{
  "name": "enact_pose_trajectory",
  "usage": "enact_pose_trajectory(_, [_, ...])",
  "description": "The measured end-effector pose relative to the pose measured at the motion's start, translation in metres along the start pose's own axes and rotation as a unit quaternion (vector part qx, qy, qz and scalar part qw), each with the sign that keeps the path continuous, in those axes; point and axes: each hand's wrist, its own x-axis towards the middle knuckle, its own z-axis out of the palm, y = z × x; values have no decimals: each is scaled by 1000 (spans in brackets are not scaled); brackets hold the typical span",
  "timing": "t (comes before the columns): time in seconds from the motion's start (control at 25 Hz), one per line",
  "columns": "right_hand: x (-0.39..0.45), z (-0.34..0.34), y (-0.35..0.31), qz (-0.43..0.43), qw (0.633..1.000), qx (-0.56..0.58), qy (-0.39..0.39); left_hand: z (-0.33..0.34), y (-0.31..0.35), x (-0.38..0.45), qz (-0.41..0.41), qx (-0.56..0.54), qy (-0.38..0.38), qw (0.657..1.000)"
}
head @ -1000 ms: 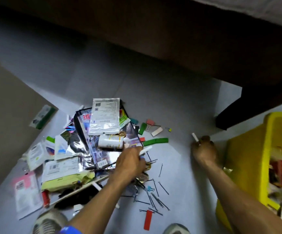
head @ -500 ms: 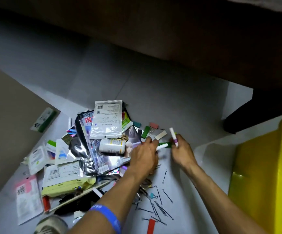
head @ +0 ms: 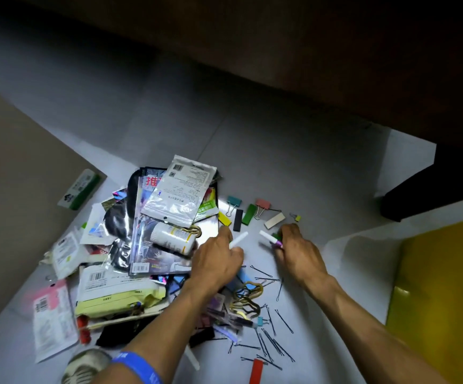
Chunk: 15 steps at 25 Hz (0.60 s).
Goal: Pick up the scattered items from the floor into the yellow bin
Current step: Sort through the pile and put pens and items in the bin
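My left hand (head: 216, 259) grips a small white stick (head: 238, 239) near the middle of the floor. My right hand (head: 298, 250) holds a white stick with a purple band (head: 269, 237) and a green piece (head: 276, 235). Just beyond my fingers lie a yellow block (head: 224, 218), a black block (head: 238, 216), a green block (head: 249, 214), a white block (head: 274, 220) and two binder clips (head: 262, 204). The yellow bin (head: 440, 286) stands at the right edge. A pile of packets and magazines (head: 169, 217) lies left of my hands.
Several black hairpins (head: 269, 336), rubber bands (head: 245, 296) and a red strip (head: 256, 371) lie near my forearms. A dark wooden furniture base (head: 335, 65) runs across the back, with a dark leg (head: 429, 189) at right. A green-and-white box (head: 79, 189) sits far left.
My right hand came in from the right near the bin to the small blocks and now holds the green piece with its stick. My left hand reached forward, stick in hand. The camera shifted left.
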Motion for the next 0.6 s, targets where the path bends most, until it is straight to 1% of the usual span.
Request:
enact_pose_trajectory(0.08, [9,-4,-4,20,999,40,23,1,7,6,9,7,28,1000])
enact_pose_trajectory(0.12, [16,-7,-5,28,998,45,39,2,12,10,29,32,24,999])
enact_pose_trajectory(0.2, [30,-10,-7,30,998,29,45,5,18,17,72,112,-19,991])
enact_pose_trajectory(0.24, [36,-11,-6,19,999,12,32,6,19,19,77,144,-38,986])
enact_pose_trajectory(0.28, [40,-10,-5,4,1000,-2,13,5,17,19,77,153,-44,984])
enact_pose_trajectory(0.36, [43,-8,-1,-16,1000,-2,-5,3,12,16,78,121,-16,989])
enact_pose_trajectory(0.48, [39,-2,1,-19,999,-14,22,-5,12,25,50,85,60,993])
enact_pose_trajectory(0.52, [37,-1,1,-14,999,-18,27,-7,15,34,35,83,65,994])
enact_pose_trajectory(0.6, [32,0,-1,10,999,7,38,-6,19,50,19,97,49,994])
